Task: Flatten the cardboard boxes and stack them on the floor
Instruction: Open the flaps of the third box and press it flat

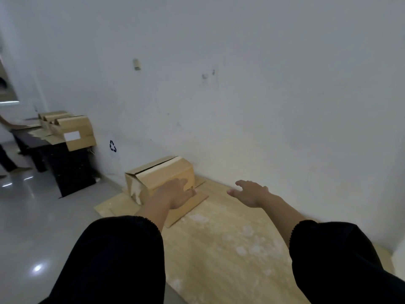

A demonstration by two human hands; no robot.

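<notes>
One cardboard box [162, 176] stands unflattened on the floor [39, 220], close to the foot of the white wall [274, 88]. Its long axis runs roughly along the wall, from near left to far right. Its top flaps are folded down, with a dark slit showing along the seam, so what is inside cannot be seen; the short end facing left is scuffed white. The box sits on flattened cardboard: one large sheet [230, 249] stretches toward the camera along the wall, and smaller flat pieces [111, 207] poke out from under the box, though their number is hard to tell. The left hand [177, 195] reaches out of a dark sleeve [114, 260] with its fingers straight, laid against the near long side of the box and gripping nothing. The right hand [249, 193] hovers above the large sheet, just right of the box, with its fingers spread and empty. Farther left, a dark tabletop [54, 148] carries a cluster of more cardboard boxes [76, 130], one with a white label; they are too blurred to count surely. A recycling sign [112, 146] is on the wall between the tabletop and the floor box. Another person [6, 159] stands at the left edge.
</notes>
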